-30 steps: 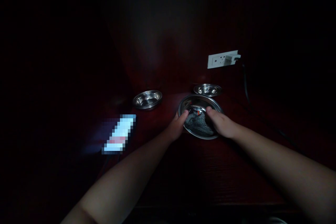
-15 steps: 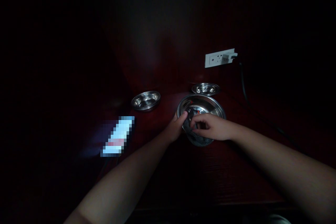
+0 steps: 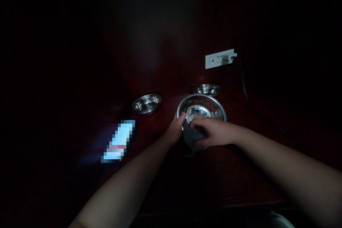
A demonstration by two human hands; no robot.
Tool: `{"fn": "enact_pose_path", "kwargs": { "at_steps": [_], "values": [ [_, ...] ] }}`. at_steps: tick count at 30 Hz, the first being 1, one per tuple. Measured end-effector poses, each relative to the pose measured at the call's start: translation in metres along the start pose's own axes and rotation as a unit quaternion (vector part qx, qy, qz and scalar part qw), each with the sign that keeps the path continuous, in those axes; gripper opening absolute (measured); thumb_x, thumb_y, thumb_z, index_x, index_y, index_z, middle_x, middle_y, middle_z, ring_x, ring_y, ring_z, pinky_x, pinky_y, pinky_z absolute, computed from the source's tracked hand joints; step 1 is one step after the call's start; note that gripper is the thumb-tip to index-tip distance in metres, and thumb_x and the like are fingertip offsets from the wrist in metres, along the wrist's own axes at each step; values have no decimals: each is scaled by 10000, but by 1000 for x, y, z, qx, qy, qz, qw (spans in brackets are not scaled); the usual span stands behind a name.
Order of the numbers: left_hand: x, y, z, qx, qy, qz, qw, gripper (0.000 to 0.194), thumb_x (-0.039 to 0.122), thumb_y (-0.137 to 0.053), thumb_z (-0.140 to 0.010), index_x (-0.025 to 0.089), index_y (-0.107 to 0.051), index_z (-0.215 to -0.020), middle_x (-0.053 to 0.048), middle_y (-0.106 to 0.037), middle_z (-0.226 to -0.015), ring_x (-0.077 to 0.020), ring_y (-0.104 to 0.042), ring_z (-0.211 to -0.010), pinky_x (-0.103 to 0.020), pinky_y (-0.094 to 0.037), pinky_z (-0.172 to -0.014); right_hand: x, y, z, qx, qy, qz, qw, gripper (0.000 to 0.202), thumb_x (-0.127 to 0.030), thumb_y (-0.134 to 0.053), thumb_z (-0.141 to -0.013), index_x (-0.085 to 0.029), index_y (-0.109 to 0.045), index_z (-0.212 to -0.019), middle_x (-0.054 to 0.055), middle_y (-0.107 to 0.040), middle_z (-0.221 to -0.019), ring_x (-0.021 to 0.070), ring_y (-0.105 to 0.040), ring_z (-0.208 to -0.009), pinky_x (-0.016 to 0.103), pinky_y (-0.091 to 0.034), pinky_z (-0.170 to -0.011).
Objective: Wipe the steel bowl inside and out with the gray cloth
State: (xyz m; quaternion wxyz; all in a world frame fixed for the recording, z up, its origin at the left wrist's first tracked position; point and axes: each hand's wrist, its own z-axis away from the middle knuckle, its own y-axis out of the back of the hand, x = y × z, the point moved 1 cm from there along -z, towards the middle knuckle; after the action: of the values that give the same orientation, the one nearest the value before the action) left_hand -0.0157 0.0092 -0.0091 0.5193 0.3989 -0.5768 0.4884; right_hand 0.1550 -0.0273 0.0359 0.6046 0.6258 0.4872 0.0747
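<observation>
A shiny metal bowl (image 3: 213, 108) is tipped slightly toward me over the dark red table, a small coloured label on its inner bottom. My left hand (image 3: 176, 128) grips its left rim, thumb on top and the other fingers hidden behind the wall. A dark grey textured cloth (image 3: 190, 137) hangs over the near rim and down the front. My right hand (image 3: 213, 130) pinches this cloth at the near side of the bowl, fingers curled, covering part of the rim.
Another metal bowl (image 3: 146, 104) stands to the left, and a further one (image 3: 207, 89) sits just behind the held bowl. A lit phone (image 3: 119, 140) lies at left. On the wall is a white socket (image 3: 219, 59) with a plug and a dark cable (image 3: 243, 83).
My right hand has drawn the cloth down and slightly left, baring more of the bowl's inside and its label. My left hand still holds the rim. The view has shifted slightly.
</observation>
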Motion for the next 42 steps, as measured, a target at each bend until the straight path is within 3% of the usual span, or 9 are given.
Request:
{"fn": "enact_pose_path", "kwargs": {
  "at_steps": [6, 15, 20, 25, 28, 31, 36, 42],
  "values": [
    [1, -5, -4, -4, -10, 43, 999, 473, 518, -582, -773, 130, -641, -1037, -105, -685, -1058, -264, -586, -1065, -393, -409, -962, 5, -1, 0, 18, 21, 3, 1000, 303, -240, -669, -709, -167, -582, -989, 64, -602, -960, 195, -539, -890, 342, -420, -812],
    [10, -11, 8, -17, -6, 17, 1000, 405, 475, -613, -761, 127, -649, -965, -104, -697, -1001, -277, -581, -1070, -395, -401, -971, 7, 0, -3, -11, -2, -47, 999, 124, -254, -574, -824, -158, -584, -903, 13, -573, -783, 139, -510, -693, 284, -409, -639],
    [11, -14, 10, -48, -21, 7, 999, 351, 408, -614, -757, 137, -647, -977, -87, -682, -1073, -254, -590, -1041, -380, -413, -944, 17, -3, -5, -7, -2, -65, 998, 115, -227, -517, -858, -159, -606, -886, 38, -615, -834, 158, -553, -774, 308, -434, -707],
    [16, -14, 13, -49, -36, -43, 997, 167, 300, -600, -708, 139, -641, -715, -51, -689, -862, -217, -593, -924, -336, -435, -877, 21, -3, -6, -10, 1, -49, 999, 111, -216, -509, -856, -169, -606, -880, 53, -628, -881, 172, -565, -829, 322, -439, -759],
    [16, -13, 12, -45, -29, -57, 997, 124, 273, -584, -683, 157, -617, -659, -22, -653, -727, -199, -585, -844, -321, -450, -820, 20, -1, -6, -13, 6, -12, 1000, 105, -207, -502, -849, -177, -601, -830, 55, -617, -880, 172, -559, -826, 318, -434, -762],
    [11, -11, 9, -41, -9, -42, 998, 130, 278, -580, -677, 154, -617, -689, -24, -635, -693, -204, -583, -821, -328, -453, -795, 22, 2, -5, -27, -18, 45, 998, 112, -208, -511, -834, -179, -597, -768, 55, -608, -854, 172, -554, -796, 309, -426, -741],
    [5, -9, 5, -47, -11, -16, 999, 202, 273, -613, -674, 144, -626, -829, -62, -678, -873, -243, -586, -927, -365, -444, -845, 26, 4, -3, -16, -71, 126, 989, 90, -221, -548, -801, -186, -623, -765, 62, -629, -839, 186, -561, -791, 307, -412, -734],
    [6, -11, 4, -57, -66, 16, 996, 496, 346, -650, -740, 148, -530, -1179, -110, -634, -1123, -265, -545, -1104, -413, -391, -967, 25, 3, -3, -12, -49, 87, 995, 103, -211, -525, -807, -180, -611, -758, 53, -616, -854, 175, -554, -786, 304, -410, -732]
  ]
}}
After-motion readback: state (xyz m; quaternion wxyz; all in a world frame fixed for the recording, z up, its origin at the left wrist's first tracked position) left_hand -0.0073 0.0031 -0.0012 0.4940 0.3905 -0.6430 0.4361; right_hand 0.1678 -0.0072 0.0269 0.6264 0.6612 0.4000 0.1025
